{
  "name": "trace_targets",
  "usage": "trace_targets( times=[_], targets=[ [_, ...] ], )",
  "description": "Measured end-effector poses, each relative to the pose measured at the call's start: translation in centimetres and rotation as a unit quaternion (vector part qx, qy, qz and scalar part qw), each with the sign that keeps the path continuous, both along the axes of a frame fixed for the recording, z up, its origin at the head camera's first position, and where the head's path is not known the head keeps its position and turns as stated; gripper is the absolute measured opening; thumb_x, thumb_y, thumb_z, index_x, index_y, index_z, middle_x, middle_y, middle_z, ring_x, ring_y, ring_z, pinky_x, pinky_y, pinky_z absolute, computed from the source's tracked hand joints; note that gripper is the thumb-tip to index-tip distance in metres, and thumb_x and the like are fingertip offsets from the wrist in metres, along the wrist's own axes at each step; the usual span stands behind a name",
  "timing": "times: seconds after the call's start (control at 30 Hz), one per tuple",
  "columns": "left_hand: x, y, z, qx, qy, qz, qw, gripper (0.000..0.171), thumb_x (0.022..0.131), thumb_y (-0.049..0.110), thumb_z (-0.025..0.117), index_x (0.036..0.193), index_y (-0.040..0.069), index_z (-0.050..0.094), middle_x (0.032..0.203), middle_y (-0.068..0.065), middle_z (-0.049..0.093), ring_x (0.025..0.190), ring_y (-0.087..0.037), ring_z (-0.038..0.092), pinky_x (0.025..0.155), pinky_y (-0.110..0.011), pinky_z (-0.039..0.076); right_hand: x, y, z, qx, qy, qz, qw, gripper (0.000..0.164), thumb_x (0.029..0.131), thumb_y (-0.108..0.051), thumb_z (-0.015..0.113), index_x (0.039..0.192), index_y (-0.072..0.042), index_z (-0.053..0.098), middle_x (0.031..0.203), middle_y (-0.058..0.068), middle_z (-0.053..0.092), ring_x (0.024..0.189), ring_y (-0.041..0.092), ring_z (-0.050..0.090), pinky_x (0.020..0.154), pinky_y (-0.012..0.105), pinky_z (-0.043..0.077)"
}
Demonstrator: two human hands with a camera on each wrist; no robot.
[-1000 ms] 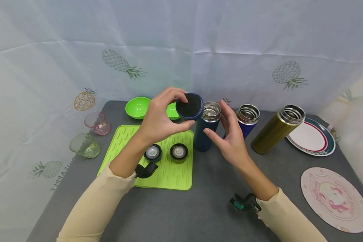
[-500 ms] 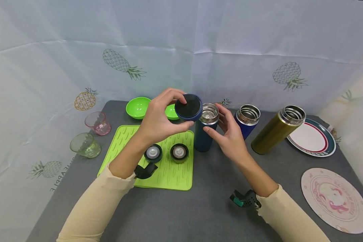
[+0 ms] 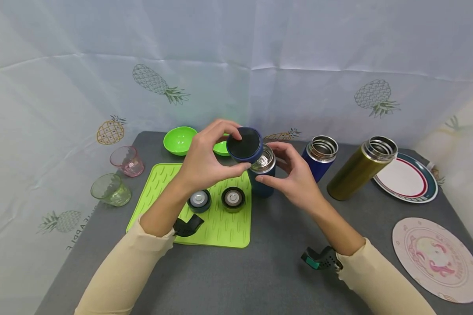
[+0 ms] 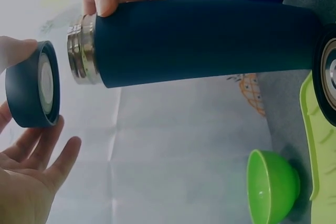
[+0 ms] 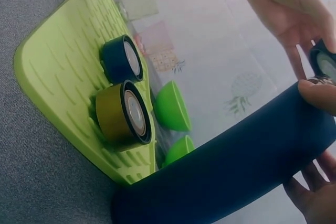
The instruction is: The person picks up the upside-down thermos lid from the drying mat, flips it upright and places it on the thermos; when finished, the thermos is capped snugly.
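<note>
A dark blue bottle lid is pinched between the thumb and fingers of my left hand. The lid is close above the open steel mouth of a dark blue insulated bottle, and a gap between the two shows in the left wrist view. My right hand holds that bottle near its neck, thumb on one side and fingers on the other. The bottle leans a little towards the lid. Below my left forearm, a dark lid and an olive lid lie inner side up on the green mat.
Right of my right hand stand a blue open bottle and an olive open bottle. A rimmed plate and a pink round mat lie farther right. Green bowls are behind the mat; two glasses stand left.
My right hand has come left and closed on the dark blue bottle, whose mouth has tilted left towards the lid. My left hand has lowered slightly with the lid.
</note>
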State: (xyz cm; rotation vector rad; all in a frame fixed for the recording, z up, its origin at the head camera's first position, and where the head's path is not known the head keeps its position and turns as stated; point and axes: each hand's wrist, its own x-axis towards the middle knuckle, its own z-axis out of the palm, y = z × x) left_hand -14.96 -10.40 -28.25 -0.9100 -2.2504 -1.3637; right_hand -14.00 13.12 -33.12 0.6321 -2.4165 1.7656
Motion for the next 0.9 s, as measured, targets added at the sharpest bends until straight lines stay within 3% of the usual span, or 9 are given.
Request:
trace_targets(
  times=[0.43, 0.9],
  targets=[
    [0.3, -0.1, -1.0, 0.000, -0.032, -0.008, 0.9995, 0.046, 0.071, 0.010, 0.091, 0.108, 0.006, 0.063, 0.125, -0.009, 0.064, 0.120, -0.019, 0.061, 0.099, -0.036, 0.058, -0.9, -0.4, 0.3, 0.018, -0.020, 0.022, 0.999, 0.073, 0.078, -0.006, 0.088, 0.141, -0.011, 0.052, 0.141, 0.007, 0.058, 0.136, 0.022, 0.056, 0.117, 0.043, 0.045],
    [0.0, -0.1, -1.3, -0.012, -0.044, -0.003, 0.9989, 0.046, 0.074, 0.014, 0.091, 0.109, 0.007, 0.063, 0.129, -0.008, 0.063, 0.121, -0.020, 0.062, 0.091, -0.039, 0.061, -1.3, -0.8, 0.6, 0.015, -0.053, 0.035, 0.998, 0.073, 0.078, -0.005, 0.087, 0.142, -0.011, 0.052, 0.137, 0.010, 0.059, 0.133, 0.025, 0.056, 0.117, 0.047, 0.045]
  ],
)
